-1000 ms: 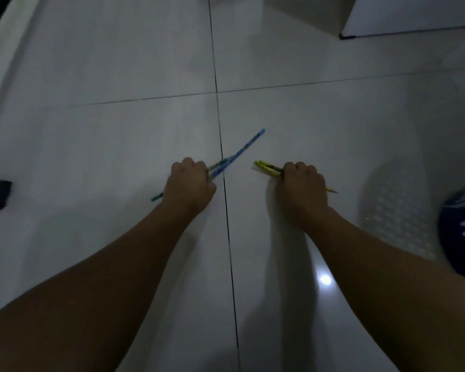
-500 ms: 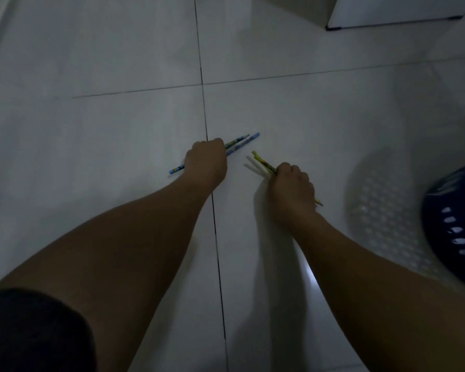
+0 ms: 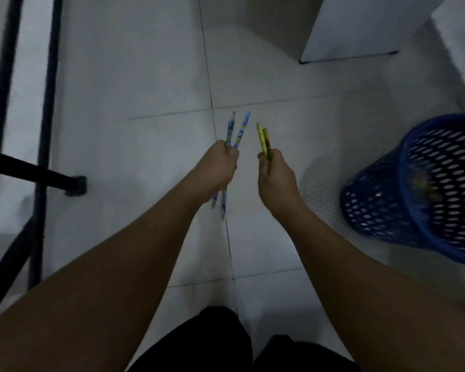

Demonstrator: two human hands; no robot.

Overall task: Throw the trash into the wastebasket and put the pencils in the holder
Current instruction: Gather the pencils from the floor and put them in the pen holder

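Note:
My left hand (image 3: 218, 167) is closed around two blue patterned pencils (image 3: 239, 132), which stick out above and below the fist. Two yellow pencils (image 3: 263, 139) point up from my right hand (image 3: 275, 178), which grips them. Both hands are raised above the white tiled floor, close together. A blue perforated wastebasket (image 3: 424, 194) stands to the right of my right hand, with some colourful scraps dimly visible inside. No pencil holder is in view.
A black metal frame with a foot (image 3: 74, 185) stands on the left. A white cabinet or panel (image 3: 357, 30) sits at the back right. My dark-clothed legs (image 3: 226, 342) show at the bottom edge.
Both hands have lifted off the floor with the pencils in them. The view has pulled back and up, bringing the black frame and more of the wastebasket into sight.

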